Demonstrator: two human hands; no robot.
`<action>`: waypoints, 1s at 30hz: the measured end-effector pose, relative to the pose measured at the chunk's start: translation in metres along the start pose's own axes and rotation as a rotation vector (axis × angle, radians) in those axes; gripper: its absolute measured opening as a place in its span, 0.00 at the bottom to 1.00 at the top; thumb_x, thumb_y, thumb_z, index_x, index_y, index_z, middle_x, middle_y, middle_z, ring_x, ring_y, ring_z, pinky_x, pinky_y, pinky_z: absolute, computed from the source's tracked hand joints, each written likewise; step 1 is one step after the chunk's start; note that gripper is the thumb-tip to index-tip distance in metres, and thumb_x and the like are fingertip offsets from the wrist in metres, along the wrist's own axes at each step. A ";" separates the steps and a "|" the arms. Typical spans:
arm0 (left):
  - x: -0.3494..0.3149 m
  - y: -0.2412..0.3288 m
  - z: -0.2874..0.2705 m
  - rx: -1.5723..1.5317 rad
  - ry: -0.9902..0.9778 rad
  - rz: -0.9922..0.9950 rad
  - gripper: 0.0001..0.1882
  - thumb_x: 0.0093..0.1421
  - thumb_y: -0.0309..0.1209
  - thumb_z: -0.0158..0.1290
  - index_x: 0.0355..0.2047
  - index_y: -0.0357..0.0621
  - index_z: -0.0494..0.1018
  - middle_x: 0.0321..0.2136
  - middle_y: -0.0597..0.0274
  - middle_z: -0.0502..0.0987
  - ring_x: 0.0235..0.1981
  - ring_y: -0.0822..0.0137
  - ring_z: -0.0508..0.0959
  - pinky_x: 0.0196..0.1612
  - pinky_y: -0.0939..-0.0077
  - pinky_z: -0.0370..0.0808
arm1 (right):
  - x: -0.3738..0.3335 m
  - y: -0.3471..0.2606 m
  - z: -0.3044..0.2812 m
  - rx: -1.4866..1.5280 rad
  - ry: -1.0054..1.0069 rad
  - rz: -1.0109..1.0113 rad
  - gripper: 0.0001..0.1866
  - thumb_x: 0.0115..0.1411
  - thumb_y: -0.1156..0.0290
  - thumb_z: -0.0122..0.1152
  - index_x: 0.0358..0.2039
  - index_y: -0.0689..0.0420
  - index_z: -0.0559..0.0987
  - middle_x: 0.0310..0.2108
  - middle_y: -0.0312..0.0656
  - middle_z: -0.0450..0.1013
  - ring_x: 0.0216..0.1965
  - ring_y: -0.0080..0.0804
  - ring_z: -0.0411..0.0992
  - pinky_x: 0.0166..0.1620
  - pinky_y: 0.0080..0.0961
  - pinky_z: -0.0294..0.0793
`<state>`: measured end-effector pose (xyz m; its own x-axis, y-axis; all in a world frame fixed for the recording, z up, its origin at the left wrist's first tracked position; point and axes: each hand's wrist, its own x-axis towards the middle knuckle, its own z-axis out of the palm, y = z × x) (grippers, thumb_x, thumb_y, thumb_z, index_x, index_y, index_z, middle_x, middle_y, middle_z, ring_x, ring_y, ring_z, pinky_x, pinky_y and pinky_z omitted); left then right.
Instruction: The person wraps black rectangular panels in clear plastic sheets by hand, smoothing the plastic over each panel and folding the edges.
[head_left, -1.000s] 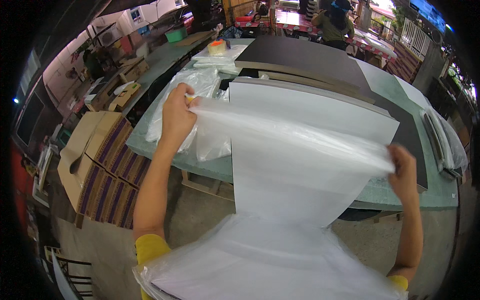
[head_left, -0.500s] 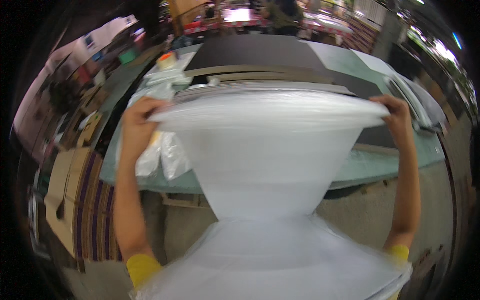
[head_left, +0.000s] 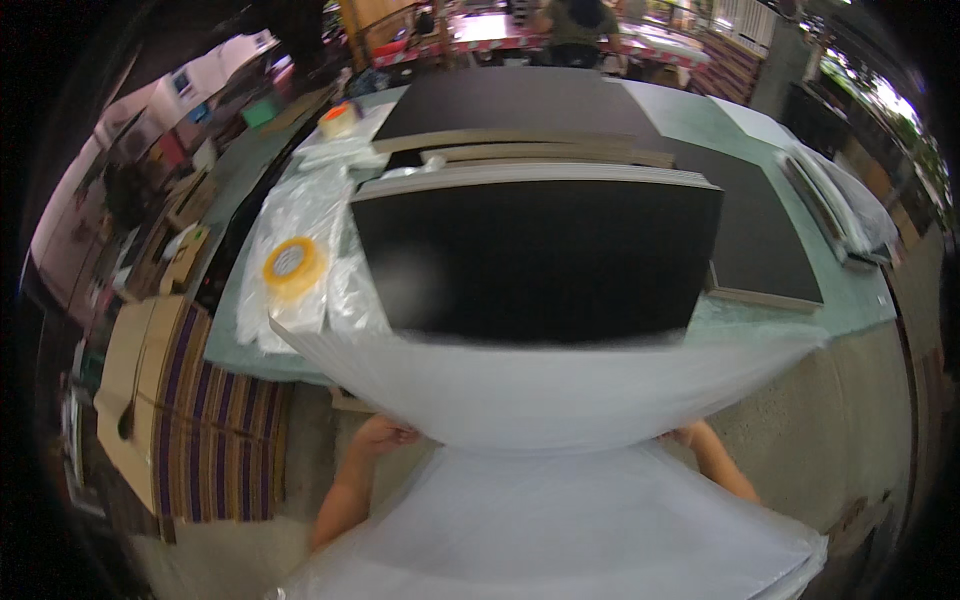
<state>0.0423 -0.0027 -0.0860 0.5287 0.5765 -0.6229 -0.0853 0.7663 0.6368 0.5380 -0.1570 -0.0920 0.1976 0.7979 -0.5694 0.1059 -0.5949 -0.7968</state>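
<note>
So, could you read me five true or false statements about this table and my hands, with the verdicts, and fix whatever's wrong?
1. The left hand and right hand are at opposite sides of the whitish plastic film. True.
2. A yellow tape roll lies on clear plastic packaging. True.
3. The tape roll is in the right hand. False: it lies apart from both hands, on the left part of the green table.
4. Just above the film in the picture, a large black board shows. True.
5. The cardboard stack is to the table's right. False: it is to the left.
</note>
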 end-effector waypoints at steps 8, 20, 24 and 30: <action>0.055 -0.090 -0.031 -0.155 0.189 -0.031 0.06 0.47 0.20 0.47 0.28 0.40 0.67 0.18 0.67 0.66 0.21 0.75 0.64 0.25 0.81 0.62 | 0.058 0.089 0.034 -0.242 0.221 0.238 0.12 0.43 0.76 0.52 0.32 0.62 0.72 0.26 0.42 0.70 0.29 0.29 0.68 0.31 0.22 0.68; -0.151 0.120 0.140 0.928 -0.912 0.653 0.11 0.51 0.29 0.50 0.35 0.40 0.71 0.37 0.55 0.72 0.38 0.62 0.71 0.42 0.71 0.66 | -0.144 -0.163 -0.012 0.215 -1.042 -0.749 0.21 0.54 0.62 0.50 0.43 0.64 0.69 0.47 0.52 0.62 0.48 0.40 0.61 0.50 0.35 0.58; -0.117 0.050 0.162 0.969 -1.048 0.399 0.16 0.52 0.36 0.50 0.40 0.43 0.71 0.42 0.54 0.70 0.46 0.61 0.68 0.48 0.72 0.63 | -0.109 -0.153 0.034 -0.195 -1.589 -0.592 0.28 0.52 0.55 0.52 0.49 0.59 0.66 0.56 0.52 0.51 0.58 0.44 0.48 0.56 0.39 0.48; 0.017 -0.072 0.059 1.175 -0.369 0.220 0.23 0.53 0.46 0.46 0.45 0.45 0.68 0.48 0.55 0.66 0.49 0.62 0.64 0.52 0.71 0.58 | -0.040 -0.022 0.054 -0.627 -0.945 -0.104 0.31 0.50 0.44 0.48 0.53 0.42 0.61 0.60 0.46 0.40 0.60 0.41 0.38 0.59 0.37 0.38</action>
<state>0.1067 -0.0649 -0.1154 0.8201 0.4005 -0.4086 0.5022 -0.1617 0.8495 0.4755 -0.1702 -0.0625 -0.6255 0.4421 -0.6429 0.6005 -0.2535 -0.7584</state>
